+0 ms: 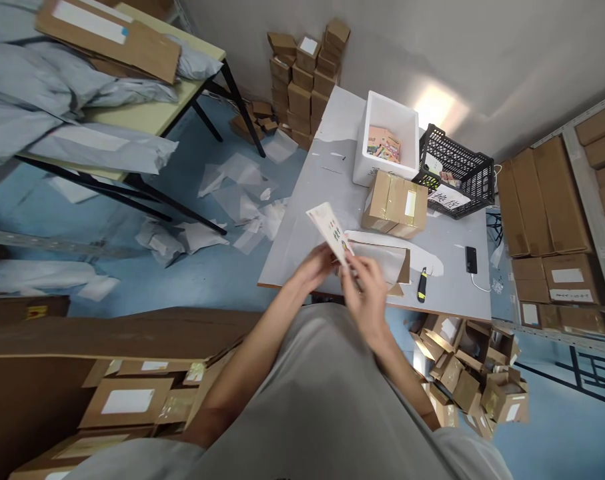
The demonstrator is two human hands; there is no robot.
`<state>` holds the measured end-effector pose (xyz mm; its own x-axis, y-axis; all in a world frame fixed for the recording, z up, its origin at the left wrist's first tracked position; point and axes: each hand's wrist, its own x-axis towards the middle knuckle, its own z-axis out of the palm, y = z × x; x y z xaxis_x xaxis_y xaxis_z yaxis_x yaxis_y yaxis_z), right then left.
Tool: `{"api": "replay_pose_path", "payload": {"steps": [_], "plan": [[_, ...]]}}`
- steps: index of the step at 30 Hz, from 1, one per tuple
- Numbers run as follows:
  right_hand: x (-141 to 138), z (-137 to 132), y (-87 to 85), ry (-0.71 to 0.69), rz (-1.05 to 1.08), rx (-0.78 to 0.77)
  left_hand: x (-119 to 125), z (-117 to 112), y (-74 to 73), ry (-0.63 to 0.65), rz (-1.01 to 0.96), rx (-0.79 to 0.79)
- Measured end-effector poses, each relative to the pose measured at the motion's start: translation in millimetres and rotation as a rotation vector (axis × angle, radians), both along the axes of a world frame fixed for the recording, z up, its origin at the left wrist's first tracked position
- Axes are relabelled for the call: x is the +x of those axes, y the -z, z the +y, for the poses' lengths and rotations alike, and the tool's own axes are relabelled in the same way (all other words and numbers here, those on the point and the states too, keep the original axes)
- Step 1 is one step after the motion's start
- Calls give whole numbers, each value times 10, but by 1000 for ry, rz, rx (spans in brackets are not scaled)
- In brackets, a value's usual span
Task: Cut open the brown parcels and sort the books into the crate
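In my right hand (367, 290) is a flat white printed packet (329, 230) with small coloured print, gripped near its lower end between thumb and fingers. My left hand (313, 265) has its fingers curled against the packet's lower left edge; its fingertips are partly hidden. The packet tilts up and to the left above the front edge of the grey table (302, 227). Just beyond my right hand lies an opened cardboard box (405, 267) with a pale sheet at it, partly covered by the hand. A black and yellow utility knife (422, 285) lies to its right.
A taped carton (395, 205), a white foam box (359, 150) holding colourful packets and a black crate (482, 190) stand at the back. A phone (471, 260) with a cable lies right. Cartons (299, 100), empty boxes (465, 390) and plastic sheets (239, 200) surround the table.
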<state>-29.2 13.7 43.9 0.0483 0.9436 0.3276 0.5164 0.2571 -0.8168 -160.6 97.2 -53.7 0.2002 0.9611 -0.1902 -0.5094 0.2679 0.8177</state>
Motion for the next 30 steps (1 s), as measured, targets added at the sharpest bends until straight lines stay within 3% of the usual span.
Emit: {"api": "replay_pose_path", "payload": {"steps": [3,6,10,15,20,25,30], "plan": [[337,138,46,166,95,-81,-210,94,-13,-68,58,-79],[554,264,203,250,137,-123,-353,10,-90,-141,193,17],[574,297,371,261,274,-108,-419,-137,-311,-166,335,229],[492,221,354,250,482,-75,-436,-307,-537,-229,359,283],[500,187,315,294,501,-123,-532,-350,-517,-284,331,211],[581,194,275,234,413,-270,-616,-302,-442,-234,387,263],[705,169,191,191,514,-457,-638,-339,-426,-239,442,265]]}}
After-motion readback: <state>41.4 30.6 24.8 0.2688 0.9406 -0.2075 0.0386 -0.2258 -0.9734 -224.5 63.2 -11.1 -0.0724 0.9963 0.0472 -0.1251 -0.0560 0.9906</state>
